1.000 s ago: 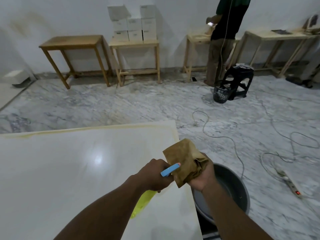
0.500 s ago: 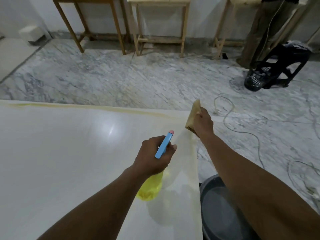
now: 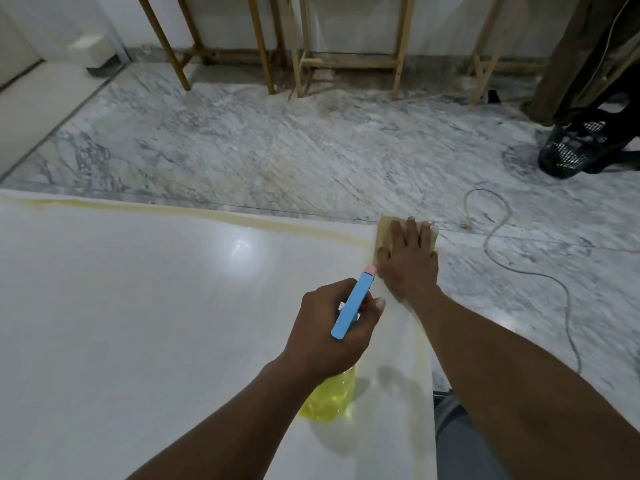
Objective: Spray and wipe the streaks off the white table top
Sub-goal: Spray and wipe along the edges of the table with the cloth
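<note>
The white table top [image 3: 138, 306] fills the lower left, with a yellowish streak [image 3: 173, 211] along its far edge and another down its right edge. My left hand [image 3: 329, 330] grips a spray bottle [image 3: 349, 313] with a blue head, a pink nozzle and yellow liquid, held above the table near its right side. My right hand [image 3: 408, 261] lies flat with straight fingers on a tan cloth [image 3: 384, 225], pressing it onto the table's far right corner.
A grey basin [image 3: 460, 441] sits on the floor just right of the table. A cable [image 3: 502, 244] snakes over the marble floor. Wooden table legs [image 3: 346, 60] line the far wall. A black mesh basket [image 3: 571, 150] and a standing person's legs [image 3: 581, 57] are at upper right.
My right hand went from holding the bunched cloth beside the spray bottle to reaching forward and pressing it flat on the far right corner. The view tilted downward.
</note>
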Action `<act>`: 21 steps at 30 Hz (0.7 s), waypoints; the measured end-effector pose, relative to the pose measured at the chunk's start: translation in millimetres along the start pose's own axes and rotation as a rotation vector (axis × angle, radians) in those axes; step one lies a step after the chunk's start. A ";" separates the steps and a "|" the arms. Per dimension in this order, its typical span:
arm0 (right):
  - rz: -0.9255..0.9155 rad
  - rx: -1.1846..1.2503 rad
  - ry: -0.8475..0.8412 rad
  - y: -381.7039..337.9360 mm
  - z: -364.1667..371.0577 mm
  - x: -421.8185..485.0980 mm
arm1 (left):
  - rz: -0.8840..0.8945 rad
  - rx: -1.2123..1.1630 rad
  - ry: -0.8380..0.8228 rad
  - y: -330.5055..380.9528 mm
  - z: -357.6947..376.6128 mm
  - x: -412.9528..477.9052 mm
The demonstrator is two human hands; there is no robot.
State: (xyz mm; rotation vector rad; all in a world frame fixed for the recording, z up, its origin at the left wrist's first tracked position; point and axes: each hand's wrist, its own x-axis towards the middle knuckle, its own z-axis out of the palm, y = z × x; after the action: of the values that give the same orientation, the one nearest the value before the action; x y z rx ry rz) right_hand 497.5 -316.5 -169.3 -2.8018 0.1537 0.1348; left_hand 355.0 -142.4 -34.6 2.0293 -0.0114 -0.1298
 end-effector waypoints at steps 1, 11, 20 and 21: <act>-0.008 -0.006 0.001 -0.2 -0.1 0.0 | -0.004 0.003 -0.001 -1.7 1.3 0.9; -0.004 0.019 -0.026 14.8 9.2 -64.4 | 0.006 0.020 -0.019 17.9 -3.1 -20.7; 0.015 0.082 -0.007 16.1 24.1 -184.9 | -0.048 -0.002 -0.041 29.0 -11.4 -83.2; 0.019 0.080 -0.004 15.6 26.7 -200.9 | -0.060 -0.014 -0.046 28.9 -12.2 -92.3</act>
State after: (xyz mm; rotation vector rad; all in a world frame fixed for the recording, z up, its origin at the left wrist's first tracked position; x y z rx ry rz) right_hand 294.7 -304.1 -177.2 -2.7211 0.1804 0.1360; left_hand 265.8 -138.4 4.6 2.0129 0.0213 -0.2131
